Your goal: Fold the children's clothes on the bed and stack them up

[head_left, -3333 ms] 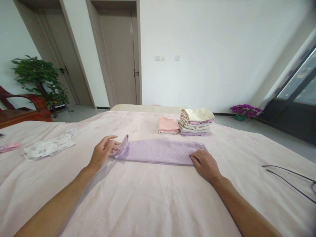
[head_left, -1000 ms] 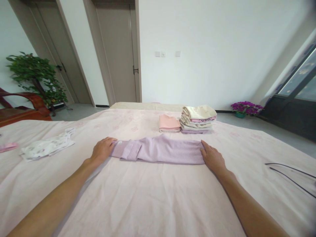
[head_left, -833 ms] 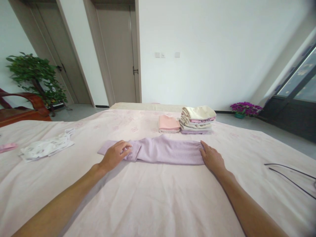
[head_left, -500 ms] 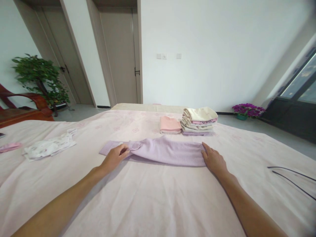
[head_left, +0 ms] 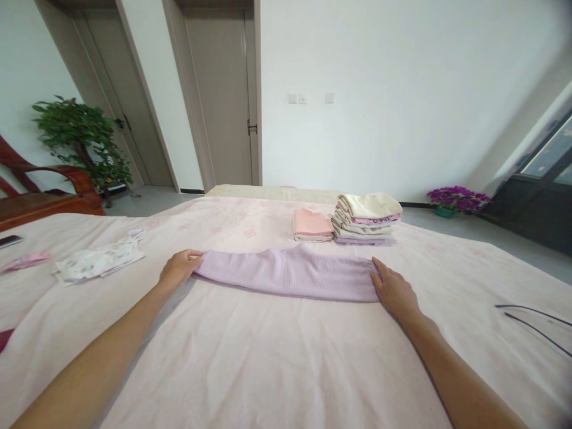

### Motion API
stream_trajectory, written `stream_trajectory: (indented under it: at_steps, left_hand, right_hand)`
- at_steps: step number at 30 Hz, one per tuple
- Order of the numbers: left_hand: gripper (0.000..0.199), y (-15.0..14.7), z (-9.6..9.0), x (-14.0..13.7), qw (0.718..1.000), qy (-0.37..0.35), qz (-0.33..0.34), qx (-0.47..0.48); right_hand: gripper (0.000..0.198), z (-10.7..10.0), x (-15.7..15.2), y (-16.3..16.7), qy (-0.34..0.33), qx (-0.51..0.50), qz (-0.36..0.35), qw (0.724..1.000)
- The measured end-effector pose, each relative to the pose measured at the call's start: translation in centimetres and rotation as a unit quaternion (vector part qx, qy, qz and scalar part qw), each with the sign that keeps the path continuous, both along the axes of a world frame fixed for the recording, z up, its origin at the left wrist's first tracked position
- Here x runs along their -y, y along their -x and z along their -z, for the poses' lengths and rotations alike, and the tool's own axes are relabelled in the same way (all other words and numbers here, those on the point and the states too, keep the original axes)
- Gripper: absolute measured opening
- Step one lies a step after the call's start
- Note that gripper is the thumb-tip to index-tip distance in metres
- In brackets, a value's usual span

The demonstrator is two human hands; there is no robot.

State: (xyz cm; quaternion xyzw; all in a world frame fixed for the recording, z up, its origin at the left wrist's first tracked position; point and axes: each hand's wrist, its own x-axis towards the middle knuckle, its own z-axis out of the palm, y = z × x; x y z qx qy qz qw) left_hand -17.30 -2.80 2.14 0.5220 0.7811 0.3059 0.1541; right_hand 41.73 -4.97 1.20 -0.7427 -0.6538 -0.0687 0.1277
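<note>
Laid out lengthwise across the bed in front of me is a pair of lavender ribbed pants (head_left: 286, 273), folded into a long, narrow strip. Its upper edge rises in a bump near the middle. My left hand (head_left: 179, 268) pinches the left end between thumb and fingers. At the gathered right end, my right hand (head_left: 395, 292) is closed on the edge, thumb against the cloth. Behind the pants lie a folded peach cloth (head_left: 311, 222) and, touching its right side, a taller stack of folded clothes (head_left: 369, 208), cream on top.
A pale pink sheet (head_left: 268, 363) covers the bed. To the left lie a crumpled white patterned garment (head_left: 100, 259), a pink cloth (head_left: 31, 261) and a dark phone-like object (head_left: 9, 241). Dark thin cords or glasses-like arms (head_left: 536, 319) rest at right. Beyond stand a wooden chair (head_left: 67, 185) and plants.
My left hand has moved left to the pants' end, and the twisted, folded-over left part now lies smoother. My right hand stays at the right end. The view has shifted slightly.
</note>
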Motion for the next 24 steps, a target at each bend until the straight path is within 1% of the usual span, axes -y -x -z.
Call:
stream_trajectory:
  at_steps: [2,4,8,11,14,16,17,19,21,22,23,24]
  left_hand:
    - [0.037,0.3,0.1,0.0,0.998,0.011,-0.022,-0.053]
    - [0.036,0.5,0.1,0.2,0.996,0.029,-0.034,-0.081]
    - [0.033,0.0,-0.1,1.0,0.991,0.052,-0.019,-0.124]
    - [0.032,-0.7,-0.2,1.4,0.981,0.044,-0.002,-0.186]
    - [0.033,-1.7,-0.3,1.8,0.952,-0.002,0.016,-0.305]
    - [0.032,-2.9,-0.4,2.0,0.935,-0.058,0.059,-0.345]
    - [0.033,-3.7,-0.5,1.9,0.931,-0.088,0.098,-0.339]
    - [0.036,-5.5,-0.6,1.6,0.926,-0.126,0.207,-0.290]
    - [0.043,-7.3,-0.3,1.0,0.913,-0.117,0.310,-0.237]
    - [0.047,-7.9,0.0,0.6,0.907,-0.098,0.344,-0.222]
    - [0.050,-8.2,0.4,0.1,0.902,-0.074,0.364,-0.218]
    - [0.054,-8.4,0.9,-0.3,0.900,-0.051,0.371,-0.221]
  right_hand:
    - [0.052,0.0,0.0,0.0,0.001,0.000,0.000,1.000]
    - [0.052,0.0,0.0,-0.1,0.003,0.001,-0.003,1.000]
    - [0.051,0.1,-0.1,-0.2,0.002,0.001,-0.006,1.000]
    - [0.051,0.3,-0.2,-0.2,-0.005,0.002,-0.006,1.000]
    - [0.051,0.3,-0.1,-0.2,-0.005,0.002,-0.008,1.000]
    - [0.051,0.2,0.0,0.0,-0.004,0.001,-0.008,1.000]
    - [0.051,0.1,0.0,0.0,-0.006,0.001,-0.007,1.000]
    - [0.050,-0.1,0.1,0.2,-0.010,0.000,-0.008,1.000]
    - [0.050,-0.2,0.3,0.3,-0.013,-0.004,-0.011,1.000]
    - [0.050,-0.3,0.3,0.3,-0.012,-0.009,-0.012,1.000]
    - [0.050,-0.3,0.4,0.3,-0.010,-0.017,-0.011,1.000]
    - [0.050,-0.3,0.4,0.2,-0.008,-0.025,-0.009,1.000]
